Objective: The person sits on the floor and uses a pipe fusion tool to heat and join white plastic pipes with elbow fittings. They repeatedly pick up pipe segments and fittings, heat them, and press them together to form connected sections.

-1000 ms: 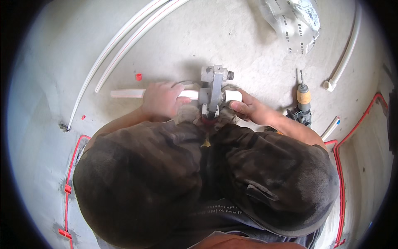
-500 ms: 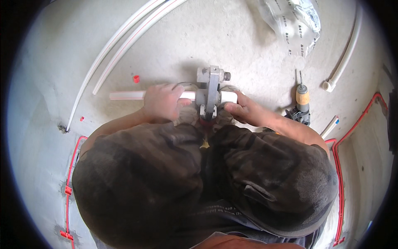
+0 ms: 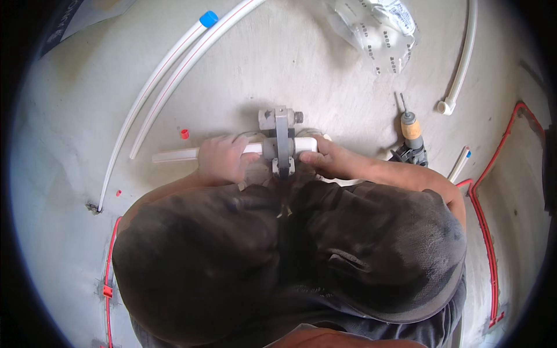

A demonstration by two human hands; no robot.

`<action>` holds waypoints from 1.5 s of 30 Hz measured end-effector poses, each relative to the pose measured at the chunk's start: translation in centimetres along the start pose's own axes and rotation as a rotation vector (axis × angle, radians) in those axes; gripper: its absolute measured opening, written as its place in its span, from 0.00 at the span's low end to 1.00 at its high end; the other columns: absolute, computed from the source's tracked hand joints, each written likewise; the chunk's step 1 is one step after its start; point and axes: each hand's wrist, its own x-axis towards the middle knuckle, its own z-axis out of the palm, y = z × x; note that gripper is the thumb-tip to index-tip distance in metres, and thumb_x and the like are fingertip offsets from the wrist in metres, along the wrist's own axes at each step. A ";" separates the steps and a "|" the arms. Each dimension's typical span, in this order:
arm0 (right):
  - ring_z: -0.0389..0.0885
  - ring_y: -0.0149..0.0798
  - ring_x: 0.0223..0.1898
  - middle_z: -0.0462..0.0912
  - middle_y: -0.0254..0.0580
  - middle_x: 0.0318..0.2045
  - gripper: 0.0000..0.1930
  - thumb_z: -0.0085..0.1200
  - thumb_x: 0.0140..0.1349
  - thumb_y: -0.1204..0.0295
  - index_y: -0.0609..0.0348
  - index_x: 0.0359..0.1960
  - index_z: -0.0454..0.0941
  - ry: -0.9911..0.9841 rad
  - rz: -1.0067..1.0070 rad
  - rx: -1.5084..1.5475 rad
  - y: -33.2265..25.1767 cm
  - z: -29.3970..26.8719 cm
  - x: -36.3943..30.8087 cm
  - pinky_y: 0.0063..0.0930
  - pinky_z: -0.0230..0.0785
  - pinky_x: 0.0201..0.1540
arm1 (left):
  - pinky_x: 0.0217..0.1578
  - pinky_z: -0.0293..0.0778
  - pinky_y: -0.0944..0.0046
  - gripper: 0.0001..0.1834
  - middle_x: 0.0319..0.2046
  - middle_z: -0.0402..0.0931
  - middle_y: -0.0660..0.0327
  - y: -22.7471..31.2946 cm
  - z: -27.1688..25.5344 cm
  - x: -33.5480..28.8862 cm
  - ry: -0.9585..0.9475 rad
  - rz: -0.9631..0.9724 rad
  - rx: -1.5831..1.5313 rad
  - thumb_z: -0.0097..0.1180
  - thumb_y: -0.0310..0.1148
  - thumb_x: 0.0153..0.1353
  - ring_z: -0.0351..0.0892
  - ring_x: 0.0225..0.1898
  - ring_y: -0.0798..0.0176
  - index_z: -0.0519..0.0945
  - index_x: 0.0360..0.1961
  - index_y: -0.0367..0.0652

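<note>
A pipe fusion welder point(image 3: 282, 134) with grey metal heads stands upright in front of my knees. My left hand point(image 3: 223, 159) is closed around a white plastic pipe with a red stripe point(image 3: 174, 155), whose right end meets the left side of the welder's lower head. On the opposite side, my right hand point(image 3: 332, 159) grips a white pipe fitting point(image 3: 305, 144) against that same head. Pipe and fitting lie nearly in one line. How deep each sits on the head I cannot tell. My dark-clothed knees hide the welder's lower part.
Long white pipes point(image 3: 168, 87) curve along the left, one with a blue cap point(image 3: 209, 19). A power drill point(image 3: 411, 130) lies to the right, near another white pipe with an elbow point(image 3: 445, 107). A clear plastic bag point(image 3: 377, 35) is at the far side. Red conduit point(image 3: 484, 226) runs along the right.
The whole view has shifted, bringing the blue pipe cap into sight. Both hands keep their grips, with pipe and fitting still at the welder's head.
</note>
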 end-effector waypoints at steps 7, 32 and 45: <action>0.74 0.48 0.63 0.77 0.55 0.59 0.27 0.54 0.77 0.63 0.66 0.70 0.64 0.038 -0.122 -0.034 2.5 0.3 0.9 0.41 0.66 0.67 | 0.31 0.72 0.42 0.16 0.28 0.78 0.49 0.1 -0.5 0.6 -0.029 -0.018 -0.095 0.67 0.42 0.59 0.79 0.30 0.37 0.79 0.34 0.40; 0.76 0.43 0.59 0.79 0.51 0.55 0.23 0.55 0.78 0.66 0.64 0.68 0.65 0.055 -0.023 -0.060 1.0 0.8 0.5 0.40 0.67 0.64 | 0.27 0.76 0.46 0.17 0.28 0.81 0.55 -0.1 -0.2 0.6 -0.064 -0.013 -0.040 0.69 0.45 0.58 0.84 0.29 0.47 0.80 0.34 0.42; 0.69 0.34 0.62 0.75 0.41 0.62 0.33 0.54 0.78 0.55 0.63 0.74 0.58 -0.055 -0.095 0.078 3.1 0.4 1.2 0.35 0.61 0.69 | 0.27 0.77 0.49 0.18 0.26 0.81 0.51 -0.2 -0.4 0.6 -0.064 0.021 -0.026 0.65 0.47 0.64 0.85 0.27 0.46 0.81 0.34 0.41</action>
